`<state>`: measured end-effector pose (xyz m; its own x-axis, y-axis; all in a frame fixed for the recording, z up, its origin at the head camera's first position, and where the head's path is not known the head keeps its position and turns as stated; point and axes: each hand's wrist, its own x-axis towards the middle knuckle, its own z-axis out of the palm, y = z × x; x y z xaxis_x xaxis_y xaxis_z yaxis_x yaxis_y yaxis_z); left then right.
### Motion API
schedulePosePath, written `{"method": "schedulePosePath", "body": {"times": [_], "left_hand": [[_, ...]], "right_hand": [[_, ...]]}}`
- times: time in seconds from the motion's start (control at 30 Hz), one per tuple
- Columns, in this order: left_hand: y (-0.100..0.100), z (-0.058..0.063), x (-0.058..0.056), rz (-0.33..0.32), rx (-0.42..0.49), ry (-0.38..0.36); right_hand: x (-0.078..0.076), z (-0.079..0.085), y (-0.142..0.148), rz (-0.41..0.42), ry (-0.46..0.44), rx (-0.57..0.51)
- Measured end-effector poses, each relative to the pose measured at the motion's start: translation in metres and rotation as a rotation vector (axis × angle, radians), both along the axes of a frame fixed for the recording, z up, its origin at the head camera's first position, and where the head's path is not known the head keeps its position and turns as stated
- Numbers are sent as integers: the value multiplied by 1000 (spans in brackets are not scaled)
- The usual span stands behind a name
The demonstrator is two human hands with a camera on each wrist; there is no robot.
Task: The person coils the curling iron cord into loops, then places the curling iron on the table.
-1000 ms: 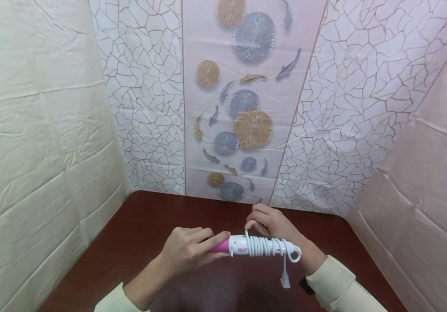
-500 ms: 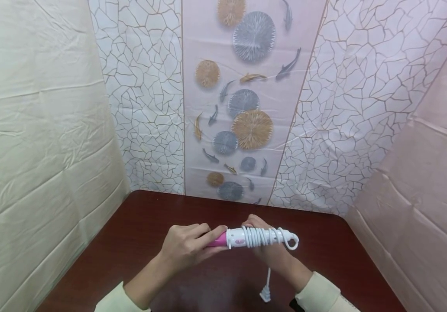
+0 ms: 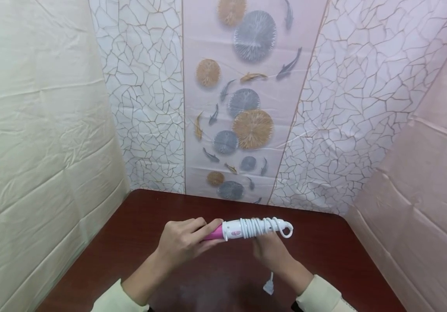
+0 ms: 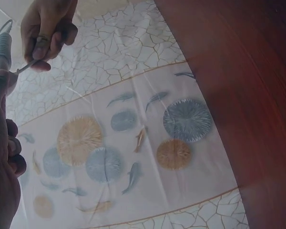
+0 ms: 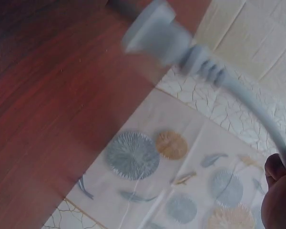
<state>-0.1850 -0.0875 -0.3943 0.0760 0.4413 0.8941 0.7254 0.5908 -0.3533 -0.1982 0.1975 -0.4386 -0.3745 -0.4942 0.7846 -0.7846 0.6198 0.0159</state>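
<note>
My left hand point(image 3: 180, 240) grips the pink end of a pink-and-white hair iron point(image 3: 231, 229), held level above the table. A white cord point(image 3: 248, 228) is wound in several turns around its white handle, and a loop stands out at the right tip. Below and behind the handle is my right hand point(image 3: 276, 255), its fingers partly hidden. In the left wrist view, this right hand point(image 4: 45, 31) pinches the loose cord between thumb and fingers. The cord's plug point(image 3: 269, 287) dangles below the right hand; the right wrist view shows the plug point(image 5: 159, 43) close up, slightly blurred.
Beneath the hands lies a dark red-brown table point(image 3: 192, 212). A patterned cloth point(image 3: 141, 130) with fish and round motifs hangs at its far edge. Plain pale cloth walls point(image 3: 52, 151) stand on both sides.
My right hand has gone from above the handle down behind and under it, drawing the cord around. The hair iron has risen and shifted slightly left, still in my left hand.
</note>
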Motion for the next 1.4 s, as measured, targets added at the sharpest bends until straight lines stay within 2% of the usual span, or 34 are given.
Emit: {"method": "schedulePosePath", "body": {"times": [0.13,0.3,0.63,0.77,0.9,1.13,1.4], "left_hand": [[-1,-1,-2,6,-1,-13],[-2,-5,-3,24,-8,-27],[-6,-11,-10,138,-33,-108],[-9,-15,-11,190,-57,-163],[-11,-19,-12,214,-68,-193],[-11,-19,-13,220,-66,-221],[-12,-26,-16,231,-66,-224]], "right_hand": [[1,-1,-4,11,-50,9],[4,-3,-8,-30,-53,55],[2,-7,-16,-23,97,126],[7,-5,-19,10,147,125],[13,0,-19,49,174,119],[23,13,-14,112,184,127],[33,17,-10,191,186,124]]}}
